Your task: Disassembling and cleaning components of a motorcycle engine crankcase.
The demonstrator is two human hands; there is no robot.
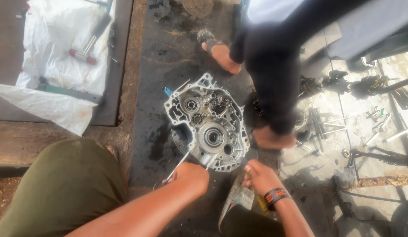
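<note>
Casing: one silver cast-aluminium engine casing [207, 123], lying flat and open side up on the dark, oil-stained floor [158, 57], just ahead of both hands.
Bearings and gears: several round bearings and small gears sit inside the casing; the largest ring is near its middle.
Left hand: the left hand [190, 172] is closed around a thin silver metal rod tool [177, 166], at the casing's near edge; the rod slants up to that rim.
Right hand: the right hand [259, 174], with one black wristband with orange marks [275, 195], has its fingers curled together at the casing's near right corner; whether it grips anything I cannot tell.
Knees: the person's two knees show, the left in olive-green cloth [63, 188].
Other person: one person stands beyond the casing, two feet visible, the far one in a dark sandal [219, 48].
Sheet: one white plastic sheet [63, 57] lies at upper left, well apart, with one red-and-silver tool [82, 55] on it.
Loose parts: many bolts, rods and dark metal parts [335, 127] are scattered on the pale floor to the right.
</note>
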